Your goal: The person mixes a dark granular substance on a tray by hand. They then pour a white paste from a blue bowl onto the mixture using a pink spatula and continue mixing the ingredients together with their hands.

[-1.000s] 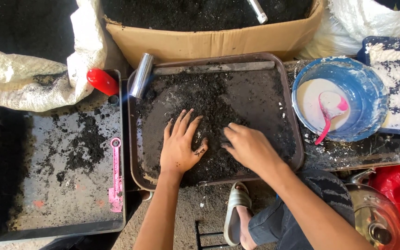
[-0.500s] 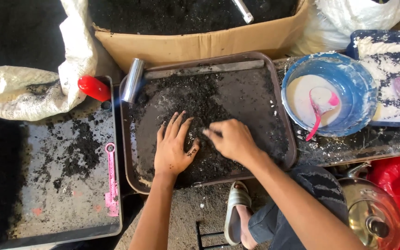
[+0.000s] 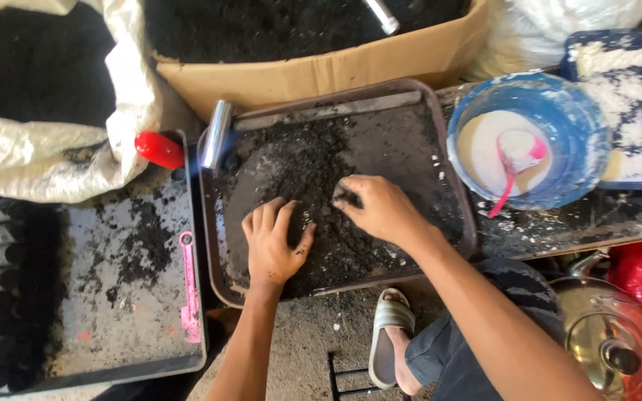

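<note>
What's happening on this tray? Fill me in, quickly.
A person is working a heap of black powder on a brown tray with bare hands. The left hand lies flat, fingers spread, on the powder; the right hand pinches at it with its fingertips. A blue bowl of white paste with a pink spoon sits to the right. A cardboard box of dark powder stands behind the tray.

From my remote view: a blue bowl [image 3: 559,111] with a pink spoon [image 3: 514,167] sits right of the hands, a cardboard box [image 3: 321,70] beyond them, a grey tray [image 3: 120,327] bearing a pink tool [image 3: 187,289] to their left.
</note>
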